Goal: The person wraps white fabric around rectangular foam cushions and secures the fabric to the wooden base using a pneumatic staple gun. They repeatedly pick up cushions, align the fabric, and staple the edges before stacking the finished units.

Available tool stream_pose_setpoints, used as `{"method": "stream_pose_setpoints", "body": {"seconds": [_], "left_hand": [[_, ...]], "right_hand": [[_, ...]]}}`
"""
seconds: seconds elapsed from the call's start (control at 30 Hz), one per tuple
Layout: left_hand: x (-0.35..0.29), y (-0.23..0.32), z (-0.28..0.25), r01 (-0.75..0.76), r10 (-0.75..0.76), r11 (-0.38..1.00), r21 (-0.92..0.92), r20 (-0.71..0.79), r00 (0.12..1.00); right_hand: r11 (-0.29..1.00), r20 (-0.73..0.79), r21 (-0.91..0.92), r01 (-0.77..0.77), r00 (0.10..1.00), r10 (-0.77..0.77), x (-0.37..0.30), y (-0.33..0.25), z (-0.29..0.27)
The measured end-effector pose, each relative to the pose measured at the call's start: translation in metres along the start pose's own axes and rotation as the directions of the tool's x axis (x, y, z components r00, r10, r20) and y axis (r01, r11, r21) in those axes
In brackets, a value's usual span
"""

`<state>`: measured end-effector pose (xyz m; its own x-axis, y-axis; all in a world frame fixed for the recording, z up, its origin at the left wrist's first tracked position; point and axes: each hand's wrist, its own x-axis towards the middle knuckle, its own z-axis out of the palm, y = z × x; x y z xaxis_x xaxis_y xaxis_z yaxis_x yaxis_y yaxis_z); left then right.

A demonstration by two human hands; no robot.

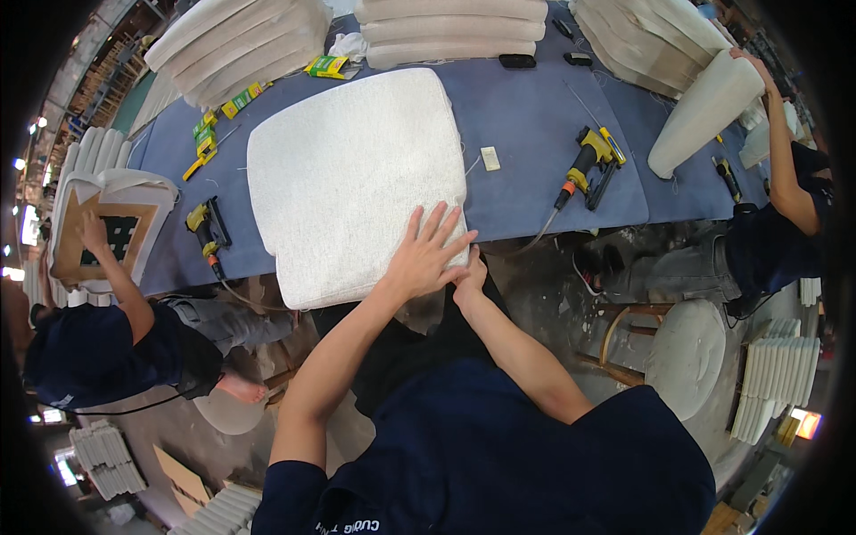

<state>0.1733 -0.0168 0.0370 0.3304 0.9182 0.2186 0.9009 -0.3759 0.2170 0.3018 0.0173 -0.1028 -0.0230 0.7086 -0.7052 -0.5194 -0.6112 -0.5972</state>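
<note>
pressing flat on the cushion [352, 183], the left hand [426, 254] lies with fingers spread at its 5 o'clock corner. right hand [470, 278] grips the cushion edge just beside it, fingers curled under. cushion rests on the blue bench [526, 116]; yellow stapler [590, 165] at 3 o'clock.

Yellow staple gun [590, 165] on blue table [526, 116], stacked cushions [450, 31] behind
</note>
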Motion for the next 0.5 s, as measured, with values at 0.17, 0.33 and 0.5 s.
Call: {"method": "stream_pose_setpoints", "body": {"seconds": [0.17,0.33,0.5], "left_hand": [[0.017,0.004,0.002,-0.047,0.042,0.997,0.059,0.086,0.995],[0.026,-0.002,0.027,-0.098,0.093,0.991,0.097,0.048,0.994],[0.017,-0.004,0.027,-0.048,0.048,0.999,0.020,0.002,0.999]], "right_hand": [[0.996,0.186,0.077,0.042,0.981,-0.056,0.021,0.023,-0.004],[0.961,0.339,0.181,-0.208,0.931,0.137,0.011,0.008,-0.010],[0.957,0.342,0.116,-0.267,0.915,0.214,-0.044,-0.030,0.009]]}}
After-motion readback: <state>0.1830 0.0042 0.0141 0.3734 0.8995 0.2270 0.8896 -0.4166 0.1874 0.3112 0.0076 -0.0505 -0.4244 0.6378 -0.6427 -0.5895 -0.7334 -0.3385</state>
